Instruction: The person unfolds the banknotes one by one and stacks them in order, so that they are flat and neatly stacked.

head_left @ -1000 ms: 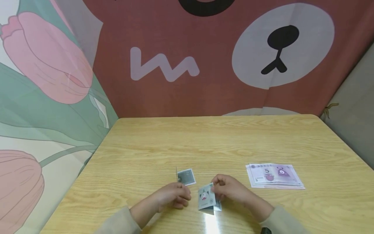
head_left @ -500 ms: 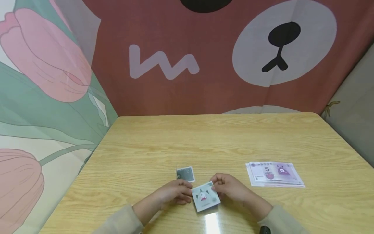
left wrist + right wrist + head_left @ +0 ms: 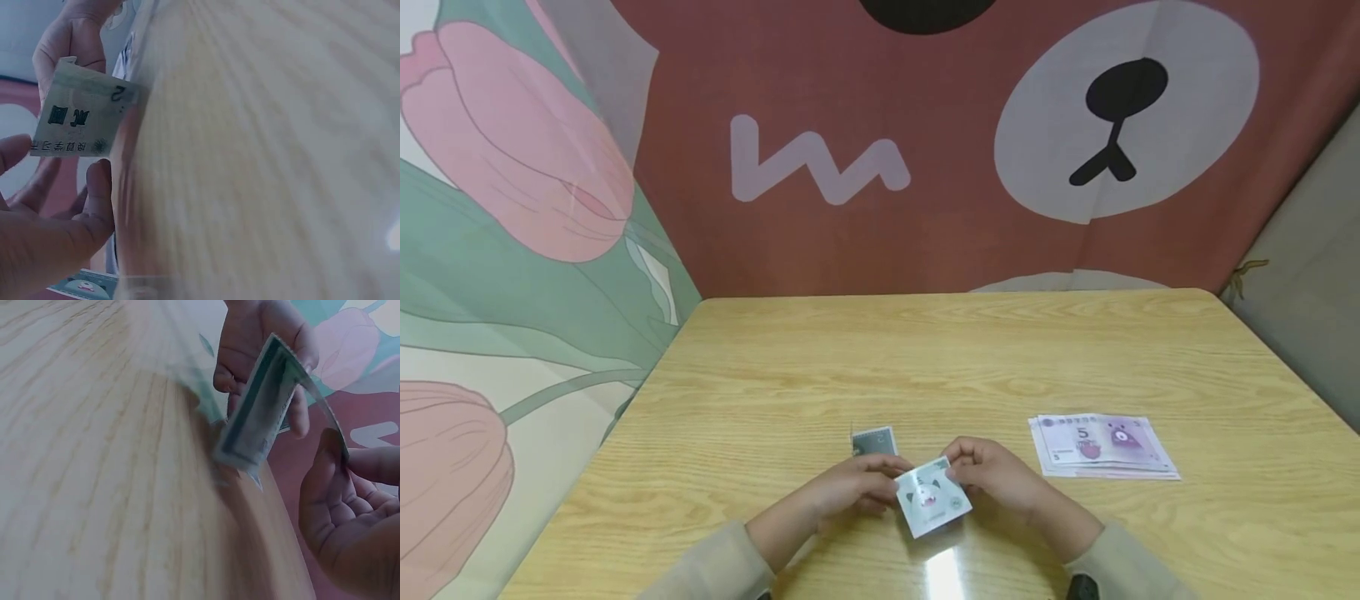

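A folded pale-green play banknote (image 3: 931, 500) with a small monster print is held just above the table, in front of the person. At its upper right edge the right hand (image 3: 996, 475) pinches it between thumb and fingers; the fold shows as a V in the right wrist view, where the banknote (image 3: 259, 412) gapes. The left hand (image 3: 850, 492) is at the note's left edge, its fingers loosely extended, the fingertips right at the paper. In the left wrist view the banknote (image 3: 81, 115) shows its number 2 side. A second folded green banknote (image 3: 875, 442) stands on the table behind the left hand.
A loose stack of purple banknotes (image 3: 1101, 446) marked 5 lies to the right on the wooden table (image 3: 925, 358). Behind the table's far edge hangs a red curtain (image 3: 820, 250) with a bear print; a flowered curtain (image 3: 550, 308) is at the left.
The folded banknote has turned and flattened toward the camera, and shifted slightly rightward over the last half second. The left hand has moved right, up to the note's edge; the right hand keeps its pinch.
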`<state>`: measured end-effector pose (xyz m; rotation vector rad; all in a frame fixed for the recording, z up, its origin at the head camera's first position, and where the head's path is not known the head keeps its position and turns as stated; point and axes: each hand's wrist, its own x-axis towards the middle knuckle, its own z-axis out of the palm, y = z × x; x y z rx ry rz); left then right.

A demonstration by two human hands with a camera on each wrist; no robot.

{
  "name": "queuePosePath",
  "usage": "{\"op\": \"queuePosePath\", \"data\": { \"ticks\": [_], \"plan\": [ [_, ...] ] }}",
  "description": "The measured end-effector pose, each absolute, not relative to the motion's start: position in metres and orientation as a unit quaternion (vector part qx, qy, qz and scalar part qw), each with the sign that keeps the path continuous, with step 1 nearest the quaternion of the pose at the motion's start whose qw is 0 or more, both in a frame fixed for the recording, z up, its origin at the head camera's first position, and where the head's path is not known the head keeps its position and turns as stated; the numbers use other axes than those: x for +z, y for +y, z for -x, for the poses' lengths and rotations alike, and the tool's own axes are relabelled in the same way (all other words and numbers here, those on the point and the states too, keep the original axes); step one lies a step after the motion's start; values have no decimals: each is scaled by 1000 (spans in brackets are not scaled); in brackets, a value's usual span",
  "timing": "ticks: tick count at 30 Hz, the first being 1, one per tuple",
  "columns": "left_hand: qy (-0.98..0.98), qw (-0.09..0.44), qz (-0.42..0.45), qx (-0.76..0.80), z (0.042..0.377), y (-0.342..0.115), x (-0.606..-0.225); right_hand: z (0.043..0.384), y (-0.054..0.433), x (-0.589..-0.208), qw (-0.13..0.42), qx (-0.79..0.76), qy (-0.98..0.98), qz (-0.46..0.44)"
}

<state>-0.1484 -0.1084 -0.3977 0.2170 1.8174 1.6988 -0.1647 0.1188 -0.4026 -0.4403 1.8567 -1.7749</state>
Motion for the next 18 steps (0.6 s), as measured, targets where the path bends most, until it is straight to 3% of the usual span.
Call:
{"op": "queuePosePath", "data": {
  "ticks": [18],
  "plan": [
    [681, 312, -102, 654, 154, -111, -393, 170, 140, -398, 240, -718, 622, 199]
  ]
}}
